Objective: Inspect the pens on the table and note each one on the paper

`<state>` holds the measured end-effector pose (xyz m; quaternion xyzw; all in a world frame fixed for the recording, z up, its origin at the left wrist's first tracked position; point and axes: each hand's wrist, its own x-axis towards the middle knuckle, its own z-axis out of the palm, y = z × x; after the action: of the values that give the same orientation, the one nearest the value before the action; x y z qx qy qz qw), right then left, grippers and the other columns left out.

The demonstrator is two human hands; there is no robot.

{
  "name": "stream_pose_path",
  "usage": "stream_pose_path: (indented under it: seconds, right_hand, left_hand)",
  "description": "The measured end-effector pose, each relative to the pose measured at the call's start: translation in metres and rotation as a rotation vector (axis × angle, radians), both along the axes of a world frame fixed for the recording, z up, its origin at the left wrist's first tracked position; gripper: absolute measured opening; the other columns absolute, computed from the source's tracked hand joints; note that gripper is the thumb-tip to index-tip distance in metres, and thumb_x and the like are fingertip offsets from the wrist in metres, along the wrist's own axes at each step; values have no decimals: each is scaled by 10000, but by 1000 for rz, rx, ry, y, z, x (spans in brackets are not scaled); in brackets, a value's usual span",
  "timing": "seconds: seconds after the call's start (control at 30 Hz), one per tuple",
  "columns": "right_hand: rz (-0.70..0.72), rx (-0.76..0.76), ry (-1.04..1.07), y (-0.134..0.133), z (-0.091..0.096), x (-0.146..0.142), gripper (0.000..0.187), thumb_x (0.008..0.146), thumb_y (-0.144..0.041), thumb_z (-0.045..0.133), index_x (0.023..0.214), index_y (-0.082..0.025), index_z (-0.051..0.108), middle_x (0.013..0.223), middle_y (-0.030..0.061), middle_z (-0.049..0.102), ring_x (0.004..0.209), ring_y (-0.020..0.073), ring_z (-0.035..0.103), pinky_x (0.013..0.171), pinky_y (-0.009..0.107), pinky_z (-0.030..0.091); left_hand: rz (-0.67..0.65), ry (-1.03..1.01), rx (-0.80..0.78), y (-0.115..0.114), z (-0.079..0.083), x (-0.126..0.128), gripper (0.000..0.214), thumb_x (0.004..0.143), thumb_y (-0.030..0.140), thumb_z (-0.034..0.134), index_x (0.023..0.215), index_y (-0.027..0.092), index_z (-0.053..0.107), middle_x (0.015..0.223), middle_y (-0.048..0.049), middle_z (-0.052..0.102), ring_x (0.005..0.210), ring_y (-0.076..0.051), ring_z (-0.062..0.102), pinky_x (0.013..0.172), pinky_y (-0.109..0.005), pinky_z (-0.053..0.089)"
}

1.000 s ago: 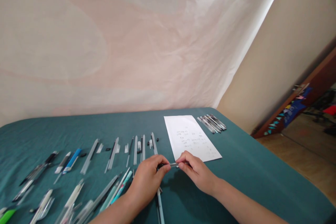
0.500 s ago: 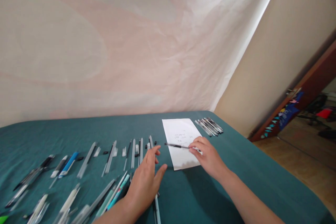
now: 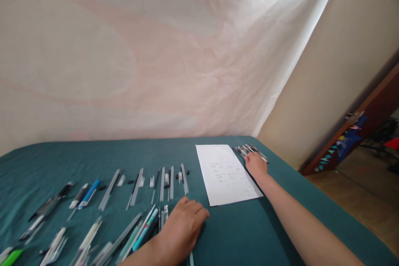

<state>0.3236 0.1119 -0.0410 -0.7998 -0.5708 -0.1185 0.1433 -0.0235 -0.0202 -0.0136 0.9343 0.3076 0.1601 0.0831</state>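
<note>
My right hand (image 3: 256, 165) reaches to the far right, its fingers closed at the near edge of a row of pens (image 3: 251, 149). They pinch a pen there, mostly hidden by the hand. My left hand (image 3: 184, 228) is low at the centre, back upward, fingers curled down over the near pens; its fingertips and anything in them are hidden. A light blue pen end (image 3: 191, 259) shows below it. Between the hands lies a white sheet of paper (image 3: 229, 174) with handwriting.
Taken-apart clear pens with refills and caps (image 3: 162, 183) line the middle of the green tablecloth (image 3: 124, 153). A blue pen (image 3: 89, 194) and several other pens (image 3: 141, 228) lie left and near. A pale cloth (image 3: 156, 70) hangs behind; a door (image 3: 330, 153) stands at right.
My right hand has carried the pen from over the paper to the row at far right. My left hand has moved down and its fingers, spread before, are now curled.
</note>
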Motion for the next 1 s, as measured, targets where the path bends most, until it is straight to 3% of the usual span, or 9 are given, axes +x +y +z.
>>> stream_pose_path:
  seconds: [0.23, 0.43, 0.53, 0.67, 0.77, 0.9, 1.0]
  right_hand:
    - [11, -16, -44, 7, -7, 0, 237, 869, -279, 459, 903, -152, 656, 996, 155, 614, 922, 266, 559, 703, 345, 396]
    - [109, 6, -4, 8, 12, -17, 208, 850, -224, 453, 879, -132, 638, 1007, 170, 601, 928, 270, 545, 697, 336, 371]
    - [242, 15, 50, 2, 23, -51, 210, 871, -225, 427, 907, -155, 622, 992, 128, 613, 909, 234, 547, 692, 305, 363]
    - [543, -56, 150, -16, 27, -119, 166, 869, -228, 456, 890, -215, 620, 873, 6, 636, 768, 144, 569, 649, 235, 369]
    - [719, -83, 196, -31, 27, -168, 140, 864, -205, 477, 881, -216, 616, 894, -14, 625, 797, 120, 573, 688, 212, 387]
    - [820, -89, 242, -46, 28, -209, 145, 857, -265, 519, 990, -236, 566, 1031, -6, 579, 820, 119, 580, 706, 225, 396]
    - [755, -148, 192, -54, 28, -225, 243, 818, -389, 567, 982, -214, 529, 1018, 28, 574, 765, 158, 591, 652, 266, 394]
  left_hand:
    - [-27, 49, 40, -1, 1, 1, 184, 865, 81, 402, 890, 192, 547, 825, -41, 602, 754, -191, 519, 708, -331, 329]
    - [-60, 23, 38, -4, 8, 0, 164, 856, 90, 418, 896, 197, 535, 817, -30, 601, 735, -181, 505, 711, -315, 334]
    - [-139, 16, 64, -5, 7, -1, 164, 841, 114, 451, 955, 196, 534, 806, -36, 596, 736, -182, 513, 721, -316, 338]
    - [-218, 26, 113, -7, 8, -2, 169, 849, 145, 447, 991, 188, 528, 784, -51, 591, 731, -190, 520, 709, -325, 339]
    - [-234, 46, 128, -7, 9, -2, 171, 860, 158, 435, 1002, 184, 526, 780, -56, 592, 717, -192, 521, 685, -324, 340]
    - [-230, 33, 143, -6, 7, -2, 167, 873, 160, 431, 1002, 178, 535, 779, -61, 598, 712, -189, 532, 680, -319, 350]
    - [-239, 1, 151, -5, 6, -2, 153, 881, 169, 441, 992, 175, 546, 772, -61, 602, 713, -185, 542, 689, -313, 361]
